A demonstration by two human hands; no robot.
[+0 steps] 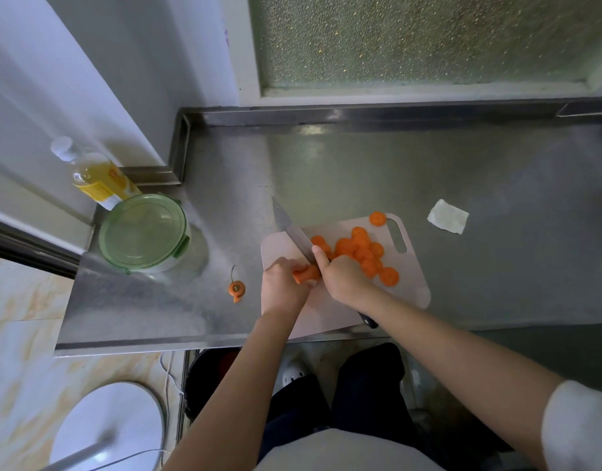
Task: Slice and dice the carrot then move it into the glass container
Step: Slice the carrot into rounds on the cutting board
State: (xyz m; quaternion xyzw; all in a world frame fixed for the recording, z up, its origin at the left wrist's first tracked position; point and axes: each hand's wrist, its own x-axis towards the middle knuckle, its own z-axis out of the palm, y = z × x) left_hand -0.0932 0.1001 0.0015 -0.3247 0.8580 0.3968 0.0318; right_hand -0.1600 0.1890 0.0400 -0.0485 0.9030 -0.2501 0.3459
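Head-worn wide-angle view, looking steeply down, close above the steel counter (428,171)

A steel counter (428,158) stands under a frosted window (428,39), pale walls left, marbled floor (20,351) below.

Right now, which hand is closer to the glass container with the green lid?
Left. The left hand holds the carrot stub, to the right of the glass container; the right hand grips the knife farther right.

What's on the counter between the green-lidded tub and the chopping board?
In the head view, just bare steel counter and one cut-off carrot end, which lies nearer the front edge.
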